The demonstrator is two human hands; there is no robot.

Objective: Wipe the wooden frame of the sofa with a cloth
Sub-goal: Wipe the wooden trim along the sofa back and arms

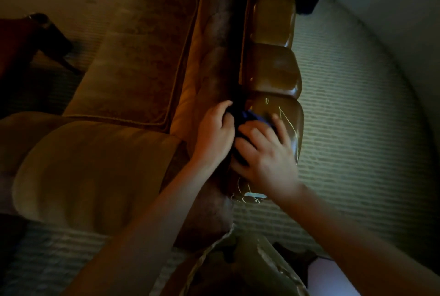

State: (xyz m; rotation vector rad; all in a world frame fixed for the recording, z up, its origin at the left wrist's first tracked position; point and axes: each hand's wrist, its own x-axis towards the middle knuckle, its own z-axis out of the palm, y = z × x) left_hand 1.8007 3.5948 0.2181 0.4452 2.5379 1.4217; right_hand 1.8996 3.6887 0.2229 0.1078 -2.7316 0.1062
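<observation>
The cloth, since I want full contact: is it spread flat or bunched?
Bunched: the blue cloth sits crumpled between the left hand and right hand on the wooden frame.

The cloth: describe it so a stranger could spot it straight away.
Start at the sofa's glossy wooden frame, the lumpy brown rail along the top of its back. Follow it toward the camera to where the left hand and right hand meet. The cloth is bunched between them, the only dark blue thing among browns.
</observation>
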